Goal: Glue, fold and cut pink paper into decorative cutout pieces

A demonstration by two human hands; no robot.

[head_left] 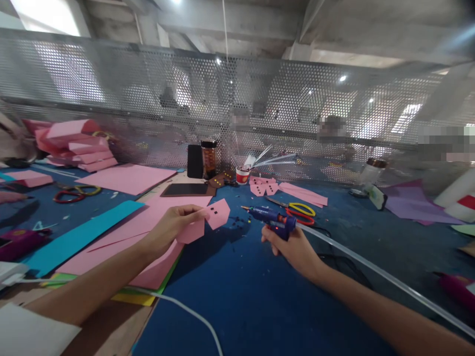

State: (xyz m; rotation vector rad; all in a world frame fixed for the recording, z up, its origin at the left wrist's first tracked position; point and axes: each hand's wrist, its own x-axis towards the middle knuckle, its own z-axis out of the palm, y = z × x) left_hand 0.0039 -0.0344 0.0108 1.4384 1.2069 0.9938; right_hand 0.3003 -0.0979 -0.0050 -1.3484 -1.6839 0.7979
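Observation:
Between the thumb and fingers of my left hand [177,225] is a pink paper cutout [219,215] with small dark squares on it, raised above the table. My right hand [291,244] grips a blue hot glue gun [269,216], its nozzle pointing left toward the cutout but apart from it. A long clear glue stick [363,257] runs out of the gun's back and over my right forearm. Just behind the gun lie scissors [302,210] with yellow and red handles. Pink paper sheets [122,242] are spread under my left forearm.
At the back stand a red-and-white cup [242,175] holding clear sticks, a jar of dark liquid [209,159] and a black phone [195,161]. Pink dotted pieces [263,186] lie beside the cup. A white cable [193,311] crosses the front. A perforated metal screen [159,99] borders the table.

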